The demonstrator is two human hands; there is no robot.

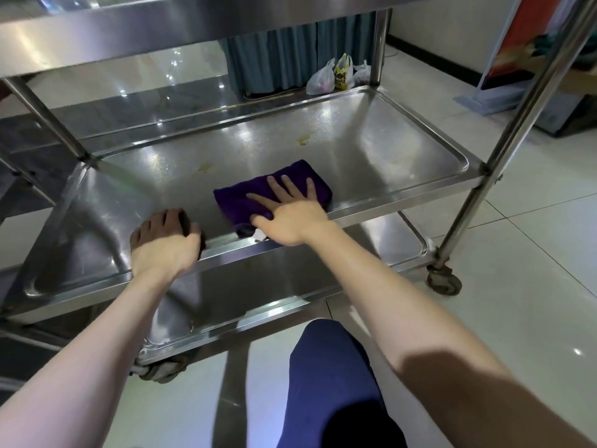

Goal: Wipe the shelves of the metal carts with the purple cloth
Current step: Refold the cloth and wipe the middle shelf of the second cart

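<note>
purple folded cloth (239, 197) lies at near edge of stainless steel cart's middle shelf (387, 150) | right hand (290, 215) presses it, fingers straight and spread | left hand (164, 244) grips shelf's near rim, left of cloth | yellowish stains (305, 141) farther back

Cloth (239, 202) on middle shelf (371, 150), near front rim, right of centre; my right grip (290, 218) flat on it. My left grip (161, 244) curled over that rim, left of cloth. Lower shelf (371, 250) beneath. Bags (336, 76) on floor (533, 253) behind cart (517, 101).
</note>
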